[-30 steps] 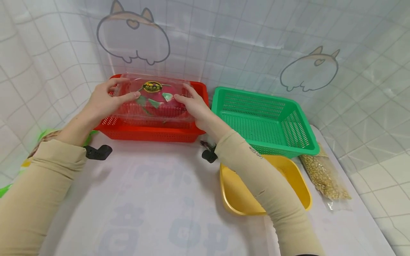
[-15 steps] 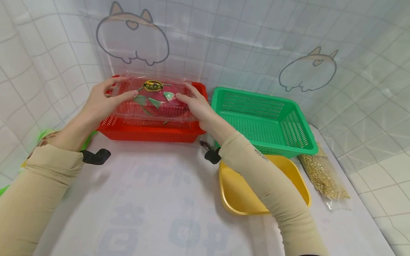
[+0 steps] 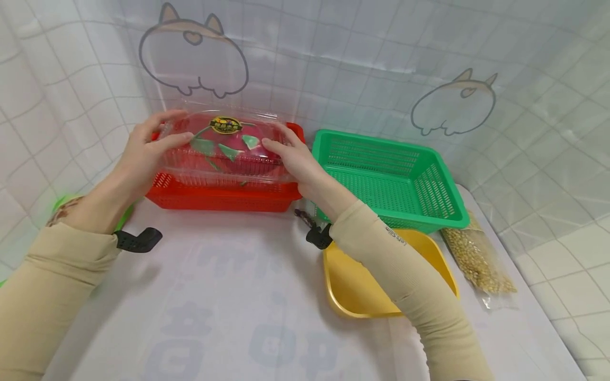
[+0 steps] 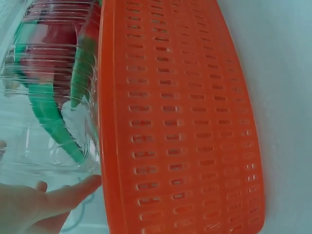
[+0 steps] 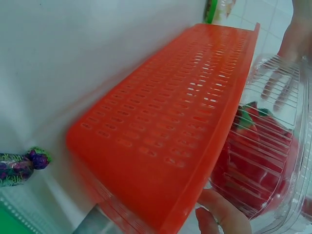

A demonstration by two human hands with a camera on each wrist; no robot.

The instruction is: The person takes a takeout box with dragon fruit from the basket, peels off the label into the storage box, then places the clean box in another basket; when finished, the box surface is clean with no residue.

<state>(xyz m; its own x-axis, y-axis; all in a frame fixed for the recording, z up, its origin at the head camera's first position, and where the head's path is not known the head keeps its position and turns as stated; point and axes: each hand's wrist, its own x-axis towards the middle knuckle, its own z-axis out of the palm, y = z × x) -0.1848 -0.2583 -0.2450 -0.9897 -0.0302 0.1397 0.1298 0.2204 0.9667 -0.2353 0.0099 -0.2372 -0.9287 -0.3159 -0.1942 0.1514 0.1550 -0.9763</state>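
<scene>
A clear plastic clamshell box (image 3: pixel 216 172) with a black and gold label is over the red basket (image 3: pixel 224 202). Through its lid I see pink-red fruit with green scales, like dragon fruit (image 3: pixel 233 140). My left hand (image 3: pixel 138 153) grips the box's left end, thumb on top of the lid. At the right end my right hand (image 3: pixel 300 161) holds it, thumb likewise on the lid. In the right wrist view the ribbed box (image 5: pixel 273 146) stands beside the basket's rim, with right fingers (image 5: pixel 224 212) under that end. The hands partly hide both ends.
A green basket (image 3: pixel 443 180) stands to the right, with a yellow basin (image 3: pixel 352 286) in front of it. A bag of pale grains (image 3: pixel 476 259) lies at far right. Beside the red basket is a purple-wrapped candy (image 5: pixel 17 168). A green-edged packet (image 3: pixel 62 209) sits at left.
The clamshell box has shifted slightly left and up over the red basket, with both hands still holding it. My left hand has moved a little left.
</scene>
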